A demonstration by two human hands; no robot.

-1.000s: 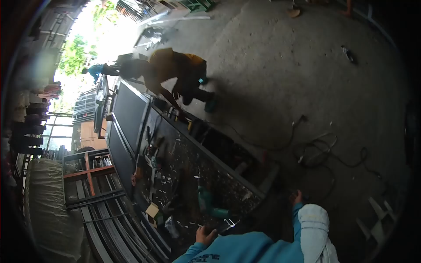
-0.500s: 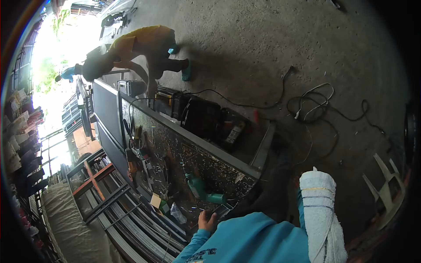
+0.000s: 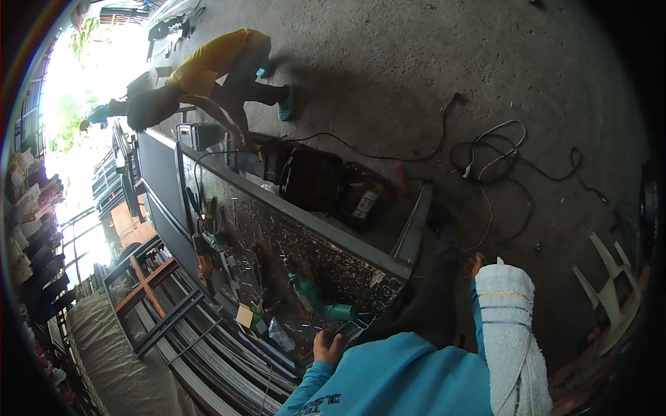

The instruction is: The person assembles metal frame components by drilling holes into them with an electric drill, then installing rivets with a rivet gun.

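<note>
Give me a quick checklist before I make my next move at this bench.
1. Green power tool lying on the bench, in neither hand: ok.
2. Left hand free: cannot tell; it is at the bench edge near the tool, its grip unclear.
3. Right hand free: cannot tell; it is off the bench, partly hidden by the white towel.
4. Floor tidy: not ok; cables lie looped on it.
5. Co-worker away from the bench: not ok; they bend over its far end, arm reaching down.
</note>
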